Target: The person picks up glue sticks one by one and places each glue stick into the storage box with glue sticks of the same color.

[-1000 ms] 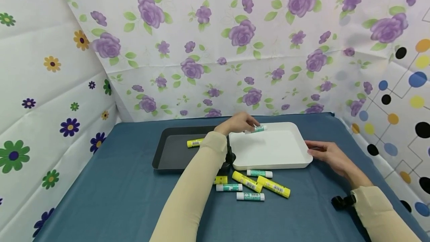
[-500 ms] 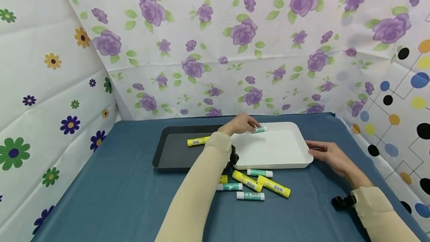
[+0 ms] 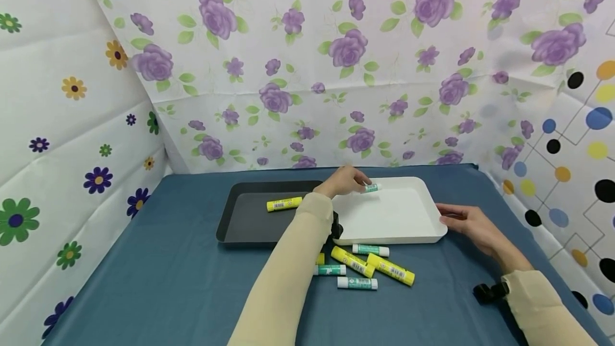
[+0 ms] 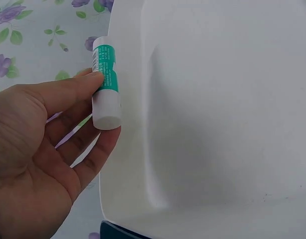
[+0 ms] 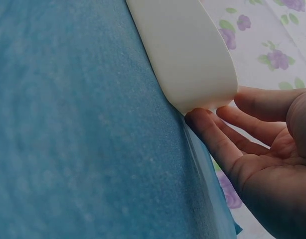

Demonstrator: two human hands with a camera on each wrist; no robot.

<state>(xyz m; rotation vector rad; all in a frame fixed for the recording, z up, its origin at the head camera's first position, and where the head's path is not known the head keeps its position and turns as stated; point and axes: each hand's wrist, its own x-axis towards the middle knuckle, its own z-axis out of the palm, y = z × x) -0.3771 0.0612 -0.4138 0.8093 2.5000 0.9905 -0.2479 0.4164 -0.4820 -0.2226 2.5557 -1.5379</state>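
In the head view my left hand reaches over the back left of the white tray. Thumb and fingers pinch a white glue stick with a green label; in the left wrist view the stick overlaps the tray's rim, and its underside is hidden. At the tray's right end is my right hand, its extended fingertips touching the outer wall near the corner. Left of the white tray lies a dark grey tray with a yellow glue stick in it.
In front of the trays, several green-and-white glue sticks and yellow glue sticks lie on the blue cloth. My left forearm partly covers this group and the dark tray. A patterned curtain hangs behind the table.
My left hand and forearm have shifted slightly to the right, with the glue stick still pinched over the white tray. The right hand stays at the tray's end.
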